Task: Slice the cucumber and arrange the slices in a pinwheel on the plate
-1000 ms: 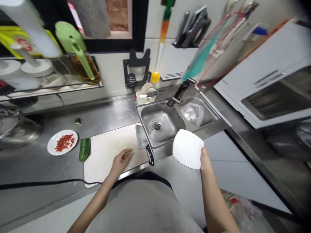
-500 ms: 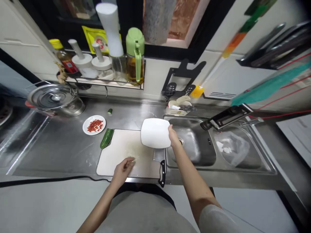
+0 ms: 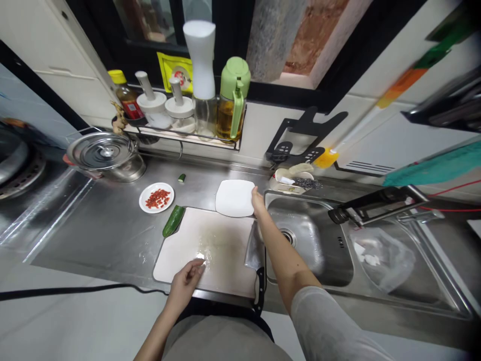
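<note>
My right hand (image 3: 257, 200) grips the right edge of a white square plate (image 3: 235, 197), which sits on the steel counter just behind the white cutting board (image 3: 221, 240). My left hand (image 3: 185, 282) rests at the board's near edge with its fingers curled in a pinch over small pale bits I cannot make out. A cleaver (image 3: 257, 265) lies along the board's right side, black handle toward me. Half a cucumber (image 3: 173, 221) lies at the board's far-left corner.
A small white dish of chopped red chilli (image 3: 156, 197) and a cucumber end (image 3: 182, 177) sit on the counter. A steel pot with lid (image 3: 105, 156) stands at left. A double sink (image 3: 311, 240) with tap (image 3: 372, 205) is right. A condiment rack (image 3: 188, 125) lines the wall.
My right hand has carried the white plate from the right, over the sink, and set it down behind the cutting board. My left hand stayed on the board. The view has swung left.
</note>
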Tool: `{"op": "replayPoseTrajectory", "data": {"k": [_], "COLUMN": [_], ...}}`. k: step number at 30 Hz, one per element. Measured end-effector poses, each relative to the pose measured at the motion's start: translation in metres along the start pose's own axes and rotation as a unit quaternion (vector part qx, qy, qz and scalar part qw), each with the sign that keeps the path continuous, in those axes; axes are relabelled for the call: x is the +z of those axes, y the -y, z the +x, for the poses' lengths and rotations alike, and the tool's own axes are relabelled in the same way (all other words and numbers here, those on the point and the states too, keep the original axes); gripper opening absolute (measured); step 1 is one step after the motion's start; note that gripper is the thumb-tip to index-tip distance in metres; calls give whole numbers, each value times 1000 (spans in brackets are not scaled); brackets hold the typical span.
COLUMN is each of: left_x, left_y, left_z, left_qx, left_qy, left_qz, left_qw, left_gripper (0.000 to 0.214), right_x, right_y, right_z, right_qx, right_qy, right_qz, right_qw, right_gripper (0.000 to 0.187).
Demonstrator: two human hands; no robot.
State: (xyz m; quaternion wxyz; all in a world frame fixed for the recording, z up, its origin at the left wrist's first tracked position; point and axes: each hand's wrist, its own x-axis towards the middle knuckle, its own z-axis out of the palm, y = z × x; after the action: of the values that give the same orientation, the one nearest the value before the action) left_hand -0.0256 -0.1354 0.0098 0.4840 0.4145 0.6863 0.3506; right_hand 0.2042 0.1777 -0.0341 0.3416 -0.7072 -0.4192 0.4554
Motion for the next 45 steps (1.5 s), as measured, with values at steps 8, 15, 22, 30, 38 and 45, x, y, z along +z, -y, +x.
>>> {"op": "replayPoseTrajectory", "data": {"k": [8,15,22,30,38,45], "left_x": [-10,-11,-12,-15,-17,-15], "left_y": [2,6,0,3,3,3], "left_z": [4,7,6,5,4,8], "left_qx": [0,7,14,13,7,18], "left_qy": [-8,3,-3,-3,-3,3], "left_qz": [-1,-4,6,3,-15,-31], "left_qw": [1000,1000,1000,1000,1000,999], "left_gripper": [45,45,44,44,43,43], "right_x": [3,-2,-9,-8,-11,-37], "right_y": [2,6,17,27,43,42], "right_z": [0,-2,-1,-3,-11,-44], "right_qx": [4,-20,-22,-2,11,-32], "right_qy": [-27,-54,-27,-6,-6,-53], "right_qz": [-64,-201,-336,-417,-461,-446], "right_qw": [998,978,941,909,887,893], "right_gripper": [63,45,44,49,49,44]}}
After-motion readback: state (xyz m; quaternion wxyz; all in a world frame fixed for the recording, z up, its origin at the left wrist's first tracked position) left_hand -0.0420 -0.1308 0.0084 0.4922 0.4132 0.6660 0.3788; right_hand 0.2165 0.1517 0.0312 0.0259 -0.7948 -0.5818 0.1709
